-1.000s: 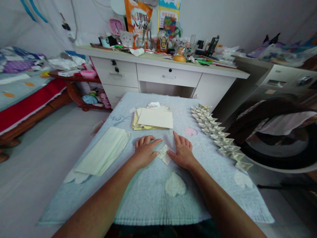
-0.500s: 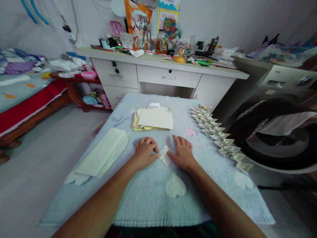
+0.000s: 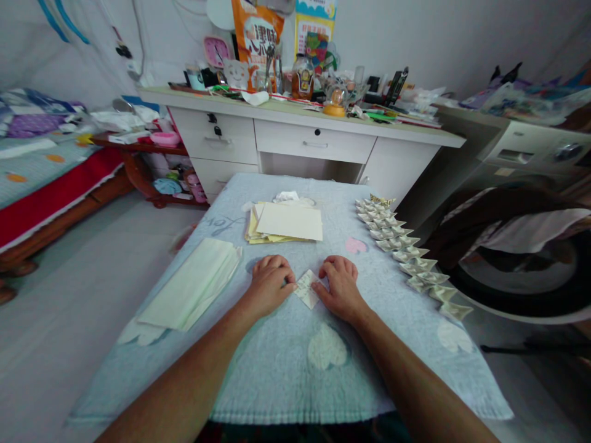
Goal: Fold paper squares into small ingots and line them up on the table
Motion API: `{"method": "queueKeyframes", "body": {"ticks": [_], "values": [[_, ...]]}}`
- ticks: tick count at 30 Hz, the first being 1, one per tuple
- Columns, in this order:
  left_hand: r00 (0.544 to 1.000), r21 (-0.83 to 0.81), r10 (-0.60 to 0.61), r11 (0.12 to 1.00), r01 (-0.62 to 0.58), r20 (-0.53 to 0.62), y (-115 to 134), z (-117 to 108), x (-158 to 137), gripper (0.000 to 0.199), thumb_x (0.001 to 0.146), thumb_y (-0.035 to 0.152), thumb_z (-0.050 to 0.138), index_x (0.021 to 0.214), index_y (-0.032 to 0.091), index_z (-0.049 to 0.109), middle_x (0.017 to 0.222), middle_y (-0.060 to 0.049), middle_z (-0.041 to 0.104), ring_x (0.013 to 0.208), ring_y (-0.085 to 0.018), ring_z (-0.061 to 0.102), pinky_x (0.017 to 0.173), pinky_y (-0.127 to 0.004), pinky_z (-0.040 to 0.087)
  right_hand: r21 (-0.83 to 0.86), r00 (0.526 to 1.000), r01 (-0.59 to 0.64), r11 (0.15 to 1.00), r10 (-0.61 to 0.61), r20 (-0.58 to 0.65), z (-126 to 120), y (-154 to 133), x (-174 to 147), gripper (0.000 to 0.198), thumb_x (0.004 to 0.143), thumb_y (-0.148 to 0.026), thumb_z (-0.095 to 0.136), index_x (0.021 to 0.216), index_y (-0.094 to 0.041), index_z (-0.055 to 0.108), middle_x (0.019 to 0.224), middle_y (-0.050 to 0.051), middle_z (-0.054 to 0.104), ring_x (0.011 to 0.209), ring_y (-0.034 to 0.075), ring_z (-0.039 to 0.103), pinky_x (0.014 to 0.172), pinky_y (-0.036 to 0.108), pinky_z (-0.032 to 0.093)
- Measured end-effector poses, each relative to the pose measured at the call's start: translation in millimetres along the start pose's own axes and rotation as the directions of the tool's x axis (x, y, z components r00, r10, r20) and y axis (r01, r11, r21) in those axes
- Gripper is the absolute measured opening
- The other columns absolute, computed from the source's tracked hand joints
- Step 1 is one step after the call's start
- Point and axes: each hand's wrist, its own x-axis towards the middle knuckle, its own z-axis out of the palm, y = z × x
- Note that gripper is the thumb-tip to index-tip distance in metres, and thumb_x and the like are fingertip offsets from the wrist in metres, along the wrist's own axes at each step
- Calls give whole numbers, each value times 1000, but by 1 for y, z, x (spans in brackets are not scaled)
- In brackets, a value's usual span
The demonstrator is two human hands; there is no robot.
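Head view: left hand (image 3: 271, 282) pinches paper (image 3: 306, 295); right hand (image 3: 341, 287) touches its right side, fingers newly curled, grip unclear.

Script (image 3: 226, 223), apparently "love", on tablecloth (image 3: 277, 375); unclear characters (image 3: 263, 42) on orange bag (image 3: 247, 13), yellow poster (image 3: 302, 40); paper (image 3: 305, 291): marks illegible.

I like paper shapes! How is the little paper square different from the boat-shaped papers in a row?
The paper square lies flat, while the boat-shaped papers stand up with pointed ends. The paper square is alone; the boat-shaped papers make a row. The right hand touches the paper square, not the boat-shaped papers. Both are on the blue cloth.
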Motion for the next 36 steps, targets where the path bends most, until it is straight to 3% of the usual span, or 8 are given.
{"method": "queueKeyframes", "body": {"ticks": [10,18,36], "values": [[1000,8,-10,1000,9,22,-1,0,-1,22,67,32,72,85,24,63,102,-1,55,105,-23,44,91,-37,31,37,999,8,999,-9,38,2,2,3,14,84,-34,59,83,-20,61,112,7,53,107,24,42,93,41,28],[999,-24,-16,1000,17,28,-2,1,0,4,71,28,68,71,24,67,102,0,57,106,-22,45,93,-38,29,35,999,-20,999,18,47,3,0,4,14,84,-33,60,80,-20,64,113,7,54,109,25,41,95,43,28],[1000,114,14,993,-11,-22,13,1,-5,11,78,21,56,70,21,63,95,-4,57,100,-22,45,88,-40,30,-19,996,-72,997,72,47,2,-5,4,15,84,-33,59,79,-20,64,114,7,54,109,26,41,95,44,28]]}}
